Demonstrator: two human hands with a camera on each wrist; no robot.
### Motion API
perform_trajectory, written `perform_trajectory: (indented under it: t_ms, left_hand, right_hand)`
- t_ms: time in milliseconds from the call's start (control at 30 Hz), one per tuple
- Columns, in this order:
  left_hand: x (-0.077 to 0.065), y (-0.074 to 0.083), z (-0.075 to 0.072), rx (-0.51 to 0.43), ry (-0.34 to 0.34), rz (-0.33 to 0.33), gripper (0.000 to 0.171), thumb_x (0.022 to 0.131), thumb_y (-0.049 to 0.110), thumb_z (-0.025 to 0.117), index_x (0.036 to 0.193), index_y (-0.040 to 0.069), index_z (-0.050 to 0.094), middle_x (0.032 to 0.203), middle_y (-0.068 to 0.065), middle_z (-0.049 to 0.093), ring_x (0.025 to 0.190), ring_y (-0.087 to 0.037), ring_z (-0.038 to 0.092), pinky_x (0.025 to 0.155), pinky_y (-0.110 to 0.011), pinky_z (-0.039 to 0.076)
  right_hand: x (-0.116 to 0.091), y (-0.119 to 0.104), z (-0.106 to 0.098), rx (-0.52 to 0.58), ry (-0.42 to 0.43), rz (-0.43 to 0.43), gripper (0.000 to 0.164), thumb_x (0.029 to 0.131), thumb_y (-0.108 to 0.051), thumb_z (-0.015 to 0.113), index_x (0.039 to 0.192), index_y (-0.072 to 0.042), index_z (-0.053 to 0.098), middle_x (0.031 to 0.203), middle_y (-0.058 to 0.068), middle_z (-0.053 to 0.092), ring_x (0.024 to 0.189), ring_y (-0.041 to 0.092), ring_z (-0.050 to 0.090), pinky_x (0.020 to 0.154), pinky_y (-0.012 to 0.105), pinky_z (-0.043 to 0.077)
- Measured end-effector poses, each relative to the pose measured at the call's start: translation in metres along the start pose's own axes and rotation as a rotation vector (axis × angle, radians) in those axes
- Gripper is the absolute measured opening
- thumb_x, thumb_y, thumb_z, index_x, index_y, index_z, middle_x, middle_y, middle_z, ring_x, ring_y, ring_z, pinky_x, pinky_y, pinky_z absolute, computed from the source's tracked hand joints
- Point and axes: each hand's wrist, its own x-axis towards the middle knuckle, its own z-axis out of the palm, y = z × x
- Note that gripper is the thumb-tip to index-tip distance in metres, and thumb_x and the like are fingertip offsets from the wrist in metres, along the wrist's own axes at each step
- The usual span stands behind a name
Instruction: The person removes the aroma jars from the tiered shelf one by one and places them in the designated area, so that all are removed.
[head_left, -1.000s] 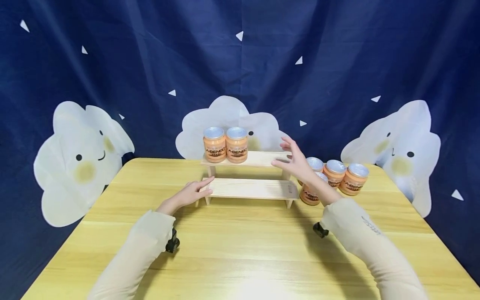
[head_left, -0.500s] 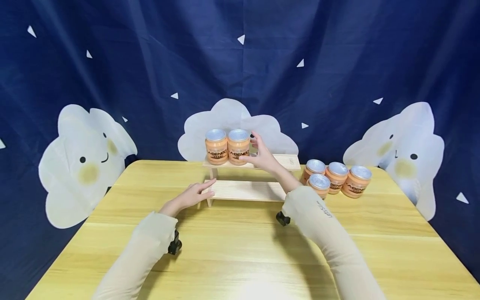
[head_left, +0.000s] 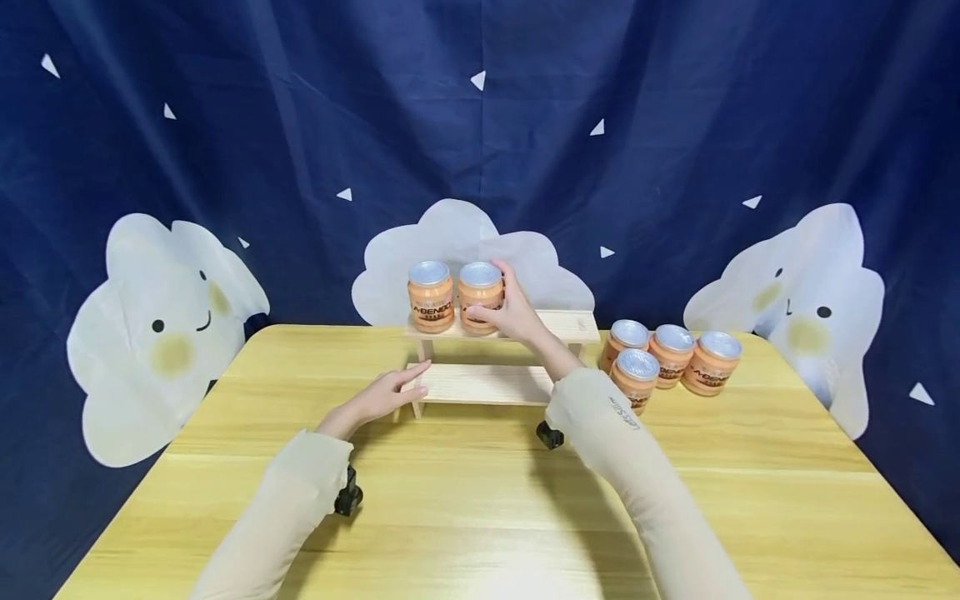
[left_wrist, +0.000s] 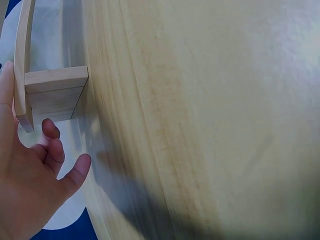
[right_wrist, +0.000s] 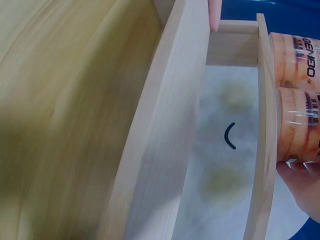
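Note:
Two orange jars with silver lids stand side by side on the upper step of a small wooden two-step stand. My right hand (head_left: 517,310) grips the right jar (head_left: 478,293), its thumb across the front and its fingers round the far side. A narrow gap separates it from the left jar (head_left: 431,297). My left hand (head_left: 378,395) rests at the left end of the lower step (head_left: 480,383). In the left wrist view, one finger lies along the step's upper face, while the other fingers (left_wrist: 56,150) bend loosely below it, holding nothing.
Several more orange jars (head_left: 673,354) stand grouped on the table (head_left: 450,508) just right of the stand. Behind the table hangs a dark blue curtain (head_left: 300,100) with white cloud shapes. The stand's upper step (head_left: 562,323) extends right beyond the gripped jar.
My right hand has come leftward over the upper step and taken hold of the right jar. That jar has shifted slightly right, away from its neighbour. The left hand stays in place.

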Motion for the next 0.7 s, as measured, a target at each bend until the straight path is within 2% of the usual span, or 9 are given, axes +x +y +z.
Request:
perform_trajectory:
  t_ms: [167, 300, 400, 500, 700]
  left_hand:
    - [0.000, 0.001, 0.001, -0.017, 0.000, -0.002, 0.058, 0.095, 0.026, 0.049, 0.142, 0.000, 0.028, 0.146, -0.019, 0.026, 0.131, -0.038, 0.026, 0.103, -0.052, 0.024]
    - [0.000, 0.002, 0.001, -0.024, 0.003, -0.008, 0.057, 0.095, 0.024, 0.049, 0.142, 0.000, 0.028, 0.146, -0.019, 0.026, 0.131, -0.039, 0.026, 0.103, -0.053, 0.024]
    - [-0.001, 0.001, 0.001, -0.019, 0.017, -0.017, 0.058, 0.095, 0.025, 0.050, 0.142, 0.001, 0.028, 0.146, -0.018, 0.026, 0.130, -0.037, 0.028, 0.104, -0.053, 0.024]
    - [-0.004, -0.001, 0.001, -0.019, 0.032, -0.017, 0.058, 0.094, 0.026, 0.050, 0.142, 0.000, 0.029, 0.145, -0.019, 0.028, 0.129, -0.038, 0.030, 0.103, -0.054, 0.024]
    - [-0.003, -0.001, 0.003, -0.036, 0.029, -0.015, 0.058, 0.094, 0.028, 0.050, 0.142, 0.002, 0.029, 0.145, -0.017, 0.028, 0.131, -0.039, 0.026, 0.104, -0.054, 0.023]
  right_hand:
    - [-0.010, -0.001, -0.013, -0.008, 0.012, 0.014, 0.082, 0.076, -0.004, 0.072, 0.139, -0.004, 0.020, 0.126, 0.018, 0.043, 0.112, 0.029, 0.045, 0.096, 0.041, 0.036]
    - [-0.021, -0.015, -0.023, -0.020, 0.005, 0.044, 0.082, 0.077, -0.004, 0.071, 0.140, -0.003, 0.018, 0.128, 0.022, 0.040, 0.114, 0.033, 0.044, 0.096, 0.044, 0.037]
    - [-0.027, -0.016, -0.028, -0.050, 0.019, 0.056, 0.084, 0.077, -0.006, 0.072, 0.140, -0.006, 0.018, 0.128, 0.022, 0.040, 0.113, 0.033, 0.044, 0.094, 0.045, 0.038]
    - [-0.032, -0.006, -0.032, -0.113, 0.047, 0.055, 0.085, 0.076, -0.012, 0.074, 0.140, -0.009, 0.019, 0.126, 0.019, 0.042, 0.111, 0.030, 0.046, 0.092, 0.042, 0.040]
    - [-0.060, -0.016, -0.050, -0.192, 0.090, 0.082, 0.086, 0.072, -0.011, 0.077, 0.138, -0.002, 0.022, 0.120, 0.022, 0.048, 0.105, 0.032, 0.050, 0.089, 0.044, 0.041]
